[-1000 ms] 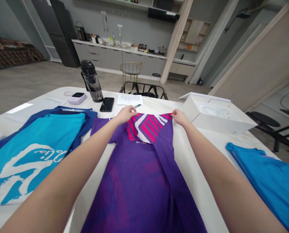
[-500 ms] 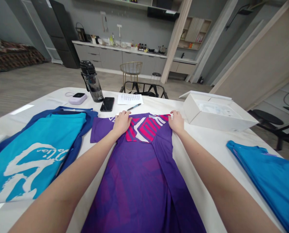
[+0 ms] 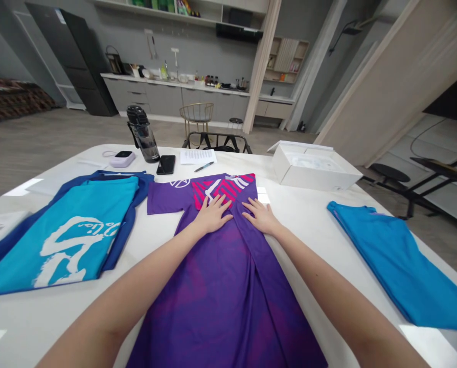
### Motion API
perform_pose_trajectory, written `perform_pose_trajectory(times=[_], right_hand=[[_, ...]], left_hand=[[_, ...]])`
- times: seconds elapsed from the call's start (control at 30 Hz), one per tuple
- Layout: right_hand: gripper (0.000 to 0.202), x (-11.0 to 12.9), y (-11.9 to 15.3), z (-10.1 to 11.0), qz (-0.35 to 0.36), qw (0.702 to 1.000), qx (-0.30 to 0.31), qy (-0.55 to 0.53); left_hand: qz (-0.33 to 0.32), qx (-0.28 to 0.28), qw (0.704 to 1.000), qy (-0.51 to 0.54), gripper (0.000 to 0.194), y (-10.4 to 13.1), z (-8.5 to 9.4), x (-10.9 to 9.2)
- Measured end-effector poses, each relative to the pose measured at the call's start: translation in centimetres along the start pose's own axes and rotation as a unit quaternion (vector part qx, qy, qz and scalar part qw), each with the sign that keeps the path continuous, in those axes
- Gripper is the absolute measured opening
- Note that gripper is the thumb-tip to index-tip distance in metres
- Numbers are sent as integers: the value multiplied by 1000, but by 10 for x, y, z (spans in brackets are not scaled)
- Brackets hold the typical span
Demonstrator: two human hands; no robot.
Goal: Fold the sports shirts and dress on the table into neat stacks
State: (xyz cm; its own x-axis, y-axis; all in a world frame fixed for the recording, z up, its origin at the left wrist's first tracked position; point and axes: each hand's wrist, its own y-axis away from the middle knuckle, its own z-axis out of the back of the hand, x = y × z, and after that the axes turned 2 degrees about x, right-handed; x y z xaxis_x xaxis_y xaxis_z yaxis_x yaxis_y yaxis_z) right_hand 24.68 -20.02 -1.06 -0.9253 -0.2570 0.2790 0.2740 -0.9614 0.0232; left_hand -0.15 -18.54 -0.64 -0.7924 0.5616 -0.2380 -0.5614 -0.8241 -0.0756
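A purple shirt (image 3: 213, 286) lies lengthwise on the white table (image 3: 309, 245), its right side folded inward and one sleeve out to the left. Near its top is a pink and white patterned part. My left hand (image 3: 214, 213) rests flat on the shirt just below that pattern, fingers spread. Opposite it, my right hand (image 3: 262, 215) lies on the folded right edge, its fingers also apart. Neither hand grips the cloth. A folded turquoise shirt (image 3: 75, 230) sits on dark blue cloth (image 3: 124, 245) to the left.
A blue garment (image 3: 397, 260) lies at the right and an open white box (image 3: 313, 166) at the back right. Along the back stand a bottle (image 3: 146, 138), a phone (image 3: 166, 164), a lilac device (image 3: 121, 159), a paper sheet (image 3: 198, 156) and a pen (image 3: 204, 166).
Both hands have let go of the shirt's top edge and moved down towards me, now flat with fingers spread. The camera view has shifted a little.
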Motion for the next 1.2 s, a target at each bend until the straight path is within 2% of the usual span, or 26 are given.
perform_pose_trajectory(times=[0.13, 0.23, 0.37, 0.5, 0.63, 0.73, 0.83, 0.97, 1.1, 1.2], right_hand=[[55, -8, 38, -4, -13, 1000, -24, -1], [56, -12, 65, -6, -10, 998, -52, -14], [50, -10, 102, -8, -7, 994, -80, -68], [42, 2, 143, -6, 26, 987, -93, -130], [49, 13, 178, -3, 57, 985, -80, -140], [40, 20, 197, -1, 72, 988, -52, -125], [33, 27, 214, 0, 77, 990, -28, -113], [34, 33, 243, 1, 73, 988, -28, -136], [28, 35, 279, 4, 47, 970, -41, -234], [26, 36, 305, 7, 31, 955, -42, -291]], left_hand=[[10, 9, 1000, 9, 64, 26, -8, -27], [32, 7, 999, 8, 65, 38, -11, -37], [40, 1, 999, -2, 66, 41, -13, -40], [43, 11, 999, -5, 67, 39, -13, -40], [52, 21, 998, -11, 64, 39, -7, -43], [29, 8, 999, -17, 58, 45, 0, -53], [-47, -18, 999, -11, 50, 65, 1, -78], [-136, -22, 990, 38, 43, 116, 0, -131], [-240, 38, 968, 69, 36, 170, 9, -186], [-295, 57, 952, 60, 35, 192, 11, -212]])
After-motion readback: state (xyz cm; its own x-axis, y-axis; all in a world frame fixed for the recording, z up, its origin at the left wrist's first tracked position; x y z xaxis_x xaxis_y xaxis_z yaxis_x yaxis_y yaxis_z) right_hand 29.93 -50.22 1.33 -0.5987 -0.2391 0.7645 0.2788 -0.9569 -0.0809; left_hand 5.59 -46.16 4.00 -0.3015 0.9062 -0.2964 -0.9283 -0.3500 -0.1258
